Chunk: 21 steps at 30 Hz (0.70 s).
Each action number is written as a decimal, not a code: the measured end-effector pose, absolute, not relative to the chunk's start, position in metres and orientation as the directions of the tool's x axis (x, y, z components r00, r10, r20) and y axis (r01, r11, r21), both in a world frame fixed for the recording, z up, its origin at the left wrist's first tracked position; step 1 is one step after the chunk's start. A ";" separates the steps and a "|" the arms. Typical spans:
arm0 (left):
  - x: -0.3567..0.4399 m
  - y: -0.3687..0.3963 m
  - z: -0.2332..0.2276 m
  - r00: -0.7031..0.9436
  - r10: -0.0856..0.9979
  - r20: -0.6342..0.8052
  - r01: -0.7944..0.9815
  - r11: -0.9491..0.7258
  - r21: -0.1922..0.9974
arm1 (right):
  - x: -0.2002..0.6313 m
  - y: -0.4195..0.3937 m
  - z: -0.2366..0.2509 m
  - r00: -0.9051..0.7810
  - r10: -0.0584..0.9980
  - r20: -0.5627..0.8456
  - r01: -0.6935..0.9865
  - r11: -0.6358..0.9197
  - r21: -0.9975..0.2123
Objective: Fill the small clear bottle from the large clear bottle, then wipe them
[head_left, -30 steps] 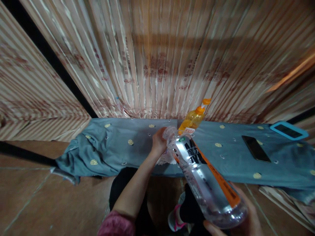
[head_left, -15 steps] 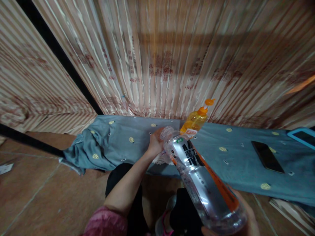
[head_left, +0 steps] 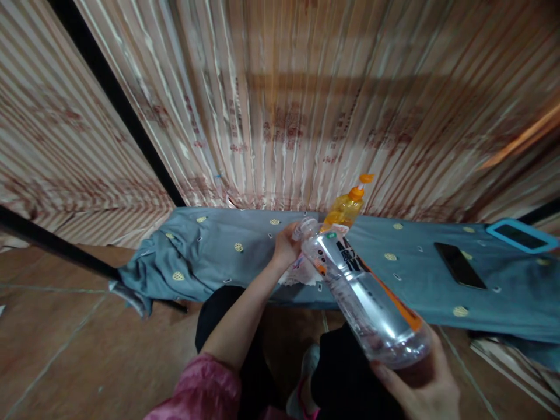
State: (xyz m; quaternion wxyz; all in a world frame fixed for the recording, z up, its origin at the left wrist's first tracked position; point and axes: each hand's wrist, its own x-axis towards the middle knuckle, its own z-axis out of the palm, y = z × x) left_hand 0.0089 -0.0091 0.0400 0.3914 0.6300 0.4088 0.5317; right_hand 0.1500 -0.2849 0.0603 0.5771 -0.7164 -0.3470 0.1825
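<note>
My right hand (head_left: 417, 388) grips the base of a large clear plastic bottle (head_left: 363, 291) with a black and orange label, tilted so its open neck points away from me. My left hand (head_left: 285, 248) is at the bottle's mouth, its fingers closed around a crumpled white wrapper or cloth (head_left: 301, 273) on the cloth-covered surface. Just behind the bottle's neck stands an orange bottle (head_left: 345, 209) with its flip cap open.
A blue-grey patterned cloth (head_left: 210, 256) covers a low bench. On it to the right lie a black phone (head_left: 459, 265) and a blue-framed device (head_left: 518, 234). Striped curtains (head_left: 280, 105) hang behind. My knees and the tiled floor (head_left: 65, 350) are below.
The clear bottle has moved a little away from me and looks smaller. My right hand shows more under its base. The left hand stays at the bottle's mouth.
</note>
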 end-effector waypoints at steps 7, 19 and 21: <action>0.004 -0.009 0.033 0.148 0.927 0.346 0.212 -0.371 0.904 | 0.171 -0.287 0.043 0.707 0.691 0.152 0.289 -0.086 -0.954; 0.004 -0.008 0.039 0.099 0.942 0.322 0.283 -0.337 0.898 | 0.213 -0.230 -0.015 0.574 0.814 -0.088 -0.235 0.061 -0.970; 0.002 -0.007 0.038 0.089 0.946 0.310 0.291 -0.323 0.901 | 0.217 -0.224 -0.023 0.544 0.834 -0.091 -0.279 0.078 -0.957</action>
